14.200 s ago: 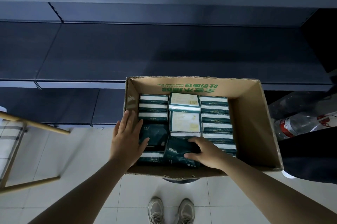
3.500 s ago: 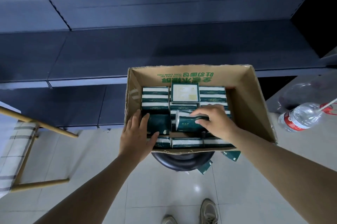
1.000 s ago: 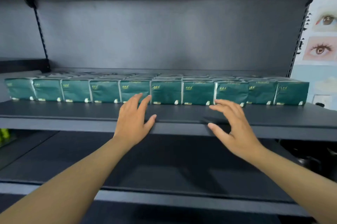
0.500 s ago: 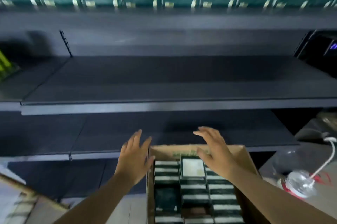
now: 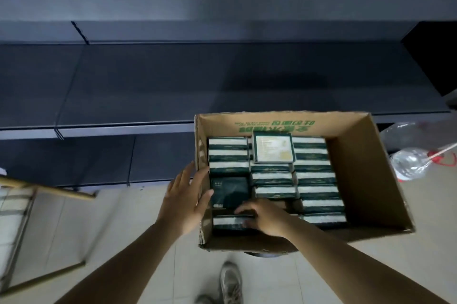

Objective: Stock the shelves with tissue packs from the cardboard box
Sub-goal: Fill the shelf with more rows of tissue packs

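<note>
We steady the cardboard box with our flat left hand while our right hand curls around a tissue pack for lifting.

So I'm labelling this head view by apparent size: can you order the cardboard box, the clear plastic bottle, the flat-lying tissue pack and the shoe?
1. cardboard box, by far the largest.
2. clear plastic bottle, partly cut off at the frame edge.
3. flat-lying tissue pack and shoe: these look alike, and the shoe lies farther below, so unranked.
</note>
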Action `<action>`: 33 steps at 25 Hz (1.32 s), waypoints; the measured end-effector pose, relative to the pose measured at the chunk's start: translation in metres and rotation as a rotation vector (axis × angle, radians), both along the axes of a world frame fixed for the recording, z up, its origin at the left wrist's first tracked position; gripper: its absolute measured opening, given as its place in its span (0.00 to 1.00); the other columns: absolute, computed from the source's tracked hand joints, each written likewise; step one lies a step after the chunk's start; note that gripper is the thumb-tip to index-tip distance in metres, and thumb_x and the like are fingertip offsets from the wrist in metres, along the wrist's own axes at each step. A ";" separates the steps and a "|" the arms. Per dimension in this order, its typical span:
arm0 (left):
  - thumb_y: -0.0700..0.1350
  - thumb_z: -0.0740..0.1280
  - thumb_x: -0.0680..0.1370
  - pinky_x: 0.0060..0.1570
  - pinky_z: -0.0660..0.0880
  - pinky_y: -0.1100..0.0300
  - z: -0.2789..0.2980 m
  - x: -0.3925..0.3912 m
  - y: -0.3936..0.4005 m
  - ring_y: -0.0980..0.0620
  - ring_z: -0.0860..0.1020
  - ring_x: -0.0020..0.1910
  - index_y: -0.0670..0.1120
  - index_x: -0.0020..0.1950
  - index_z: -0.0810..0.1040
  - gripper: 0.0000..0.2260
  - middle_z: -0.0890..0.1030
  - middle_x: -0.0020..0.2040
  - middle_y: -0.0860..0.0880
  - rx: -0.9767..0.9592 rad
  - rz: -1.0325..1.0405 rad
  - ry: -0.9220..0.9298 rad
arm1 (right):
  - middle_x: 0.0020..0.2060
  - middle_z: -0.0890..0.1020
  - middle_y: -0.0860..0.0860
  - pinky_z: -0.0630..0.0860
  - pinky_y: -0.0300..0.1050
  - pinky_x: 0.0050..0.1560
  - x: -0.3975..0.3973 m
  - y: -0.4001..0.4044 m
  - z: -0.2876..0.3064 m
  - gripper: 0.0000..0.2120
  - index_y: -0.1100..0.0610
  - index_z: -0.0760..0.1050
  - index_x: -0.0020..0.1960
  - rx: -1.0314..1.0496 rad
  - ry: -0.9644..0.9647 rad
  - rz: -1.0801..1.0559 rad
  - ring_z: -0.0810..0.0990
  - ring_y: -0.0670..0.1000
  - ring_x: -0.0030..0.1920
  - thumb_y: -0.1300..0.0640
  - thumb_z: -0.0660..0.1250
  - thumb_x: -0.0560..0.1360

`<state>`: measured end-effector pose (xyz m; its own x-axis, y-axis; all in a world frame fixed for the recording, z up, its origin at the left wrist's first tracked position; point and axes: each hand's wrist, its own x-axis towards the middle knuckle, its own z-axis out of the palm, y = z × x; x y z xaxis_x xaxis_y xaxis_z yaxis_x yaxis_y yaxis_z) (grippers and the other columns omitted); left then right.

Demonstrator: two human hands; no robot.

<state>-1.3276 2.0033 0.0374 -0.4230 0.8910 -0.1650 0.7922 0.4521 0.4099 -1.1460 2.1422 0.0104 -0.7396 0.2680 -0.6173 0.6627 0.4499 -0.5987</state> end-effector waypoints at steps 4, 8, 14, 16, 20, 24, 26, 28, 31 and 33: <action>0.59 0.47 0.80 0.65 0.63 0.46 -0.013 0.003 -0.001 0.44 0.66 0.69 0.50 0.71 0.62 0.24 0.65 0.72 0.45 0.134 0.012 -0.115 | 0.66 0.73 0.46 0.63 0.44 0.70 0.000 -0.012 -0.033 0.17 0.48 0.77 0.62 -0.023 0.016 0.100 0.69 0.47 0.67 0.59 0.68 0.75; 0.56 0.49 0.80 0.66 0.65 0.46 -0.018 0.004 0.000 0.44 0.67 0.69 0.50 0.70 0.62 0.21 0.67 0.71 0.43 0.184 0.033 -0.183 | 0.67 0.72 0.46 0.62 0.48 0.71 -0.002 -0.003 -0.042 0.18 0.45 0.74 0.64 0.120 0.088 0.097 0.67 0.48 0.68 0.55 0.67 0.75; 0.55 0.49 0.79 0.65 0.65 0.46 -0.016 0.004 0.001 0.43 0.68 0.68 0.51 0.70 0.60 0.20 0.67 0.71 0.43 0.178 0.035 -0.179 | 0.64 0.73 0.47 0.65 0.44 0.68 -0.006 0.001 -0.045 0.24 0.47 0.71 0.67 0.212 0.139 0.100 0.70 0.50 0.65 0.61 0.68 0.73; 0.54 0.50 0.79 0.64 0.67 0.45 -0.015 0.003 0.000 0.42 0.69 0.66 0.51 0.70 0.61 0.21 0.67 0.70 0.43 0.164 0.034 -0.148 | 0.62 0.74 0.48 0.66 0.42 0.67 -0.006 0.000 -0.043 0.22 0.48 0.73 0.65 0.204 0.164 0.067 0.72 0.50 0.63 0.63 0.67 0.73; 0.56 0.48 0.78 0.64 0.68 0.43 -0.008 0.002 -0.001 0.42 0.68 0.67 0.48 0.72 0.63 0.24 0.66 0.72 0.43 0.068 0.012 -0.046 | 0.62 0.76 0.47 0.65 0.35 0.65 0.000 -0.004 -0.033 0.20 0.50 0.76 0.63 0.194 0.213 0.004 0.74 0.48 0.62 0.64 0.67 0.74; 0.56 0.47 0.81 0.68 0.63 0.45 0.006 0.007 0.002 0.40 0.62 0.72 0.49 0.76 0.58 0.24 0.58 0.76 0.42 -0.068 0.006 0.136 | 0.60 0.77 0.45 0.65 0.31 0.62 0.008 -0.005 -0.006 0.18 0.51 0.76 0.63 0.197 0.291 -0.141 0.74 0.44 0.60 0.62 0.68 0.74; 0.56 0.47 0.82 0.70 0.60 0.47 0.014 0.009 0.003 0.42 0.57 0.74 0.50 0.77 0.53 0.24 0.52 0.77 0.42 -0.128 0.008 0.213 | 0.59 0.78 0.45 0.68 0.36 0.64 0.015 -0.005 0.010 0.18 0.51 0.76 0.63 0.171 0.334 -0.201 0.75 0.44 0.60 0.63 0.68 0.74; 0.57 0.50 0.81 0.70 0.59 0.47 0.027 0.014 0.004 0.41 0.56 0.75 0.50 0.78 0.51 0.27 0.52 0.77 0.41 -0.142 0.008 0.267 | 0.59 0.78 0.45 0.69 0.39 0.64 0.023 -0.004 0.029 0.18 0.51 0.76 0.62 0.167 0.361 -0.243 0.75 0.44 0.60 0.63 0.68 0.75; 0.60 0.58 0.78 0.69 0.60 0.45 0.057 0.023 0.008 0.40 0.58 0.74 0.48 0.77 0.54 0.31 0.55 0.76 0.39 -0.093 0.008 0.270 | 0.58 0.78 0.45 0.68 0.39 0.64 0.035 0.005 0.067 0.17 0.51 0.76 0.62 0.202 0.402 -0.287 0.75 0.45 0.59 0.62 0.67 0.75; 0.62 0.61 0.77 0.70 0.58 0.46 0.083 0.030 0.015 0.41 0.58 0.74 0.48 0.77 0.55 0.34 0.57 0.76 0.40 -0.045 -0.017 0.272 | 0.58 0.78 0.45 0.69 0.41 0.64 0.043 0.016 0.099 0.17 0.50 0.77 0.61 0.213 0.446 -0.319 0.75 0.45 0.59 0.63 0.67 0.75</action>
<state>-1.2972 2.0181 0.1201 -0.4423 0.8927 -0.0867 0.8780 0.4507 0.1610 -1.1033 2.1577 0.1092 -0.7778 0.6042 -0.1733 0.4903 0.4108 -0.7687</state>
